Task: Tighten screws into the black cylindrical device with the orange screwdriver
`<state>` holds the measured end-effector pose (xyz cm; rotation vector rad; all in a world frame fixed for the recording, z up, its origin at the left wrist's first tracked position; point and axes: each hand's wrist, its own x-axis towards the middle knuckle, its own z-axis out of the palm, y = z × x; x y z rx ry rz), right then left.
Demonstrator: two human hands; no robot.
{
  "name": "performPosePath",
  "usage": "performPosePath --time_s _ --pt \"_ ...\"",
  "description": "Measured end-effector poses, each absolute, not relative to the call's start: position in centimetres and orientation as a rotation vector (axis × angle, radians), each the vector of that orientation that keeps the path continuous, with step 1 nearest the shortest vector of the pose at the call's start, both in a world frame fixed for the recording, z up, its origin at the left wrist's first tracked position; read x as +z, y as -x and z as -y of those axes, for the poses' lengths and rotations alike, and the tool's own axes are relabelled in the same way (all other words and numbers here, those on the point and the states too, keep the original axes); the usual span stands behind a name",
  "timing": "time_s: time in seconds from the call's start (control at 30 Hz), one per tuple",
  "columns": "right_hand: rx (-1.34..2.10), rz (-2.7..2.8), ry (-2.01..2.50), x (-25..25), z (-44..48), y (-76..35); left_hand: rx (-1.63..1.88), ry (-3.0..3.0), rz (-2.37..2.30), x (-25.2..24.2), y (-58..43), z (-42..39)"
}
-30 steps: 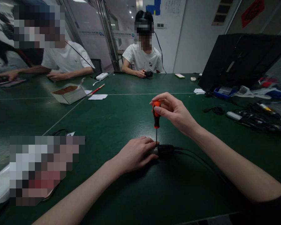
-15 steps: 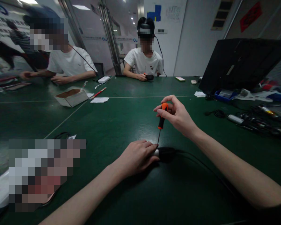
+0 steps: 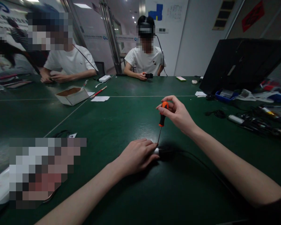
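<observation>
My right hand (image 3: 178, 111) grips an orange-and-black screwdriver (image 3: 162, 118) by its handle, which stands nearly upright with a slight lean. The shaft runs down to a silver and black cylindrical device (image 3: 156, 151) lying on the green table (image 3: 121, 125). Its tip ends beside the fingers of my left hand (image 3: 140, 156), and what it touches there is too small to make out. My left hand is closed over the silver part and hides most of it. From the device's dark end a black cable (image 3: 201, 162) trails to the right.
Beyond, a person (image 3: 146, 57) sits holding a small dark object; another (image 3: 70, 62) is at the left. An open box (image 3: 72, 97) and a red pencil-like stick (image 3: 99, 91) lie back left. Tangled cables and silver-bodied tools (image 3: 259, 122) lie right, before a black monitor (image 3: 243, 65).
The screwdriver's handle and my right fingers have shifted slightly and turned a little. My left hand keeps its place on the device. The person at the left has drawn their hands together.
</observation>
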<state>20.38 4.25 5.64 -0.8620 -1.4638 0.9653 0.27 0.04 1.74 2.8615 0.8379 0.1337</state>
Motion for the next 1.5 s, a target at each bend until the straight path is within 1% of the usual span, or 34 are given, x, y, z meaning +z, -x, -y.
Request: performPosePath --time_s 0.33,1.23,1.37,1.5 --pt "0.913 1.611 0.88 5.9 -5.0 -21.1 0.15 -2.83 -0.814 1.6 0.0 -0.3" --pt "1.062 1.399 0.846 5.8 -4.6 -21.0 0.154 -2.796 -0.831 1.4 0.2 -0.2" --pt "1.111 1.408 0.844 5.9 -4.4 -20.9 0.147 -2.798 -0.841 1.4 0.2 -0.2" --pt "1.084 1.454 0.84 5.9 -4.5 -21.0 0.14 -2.794 -0.839 1.5 0.1 -0.2"
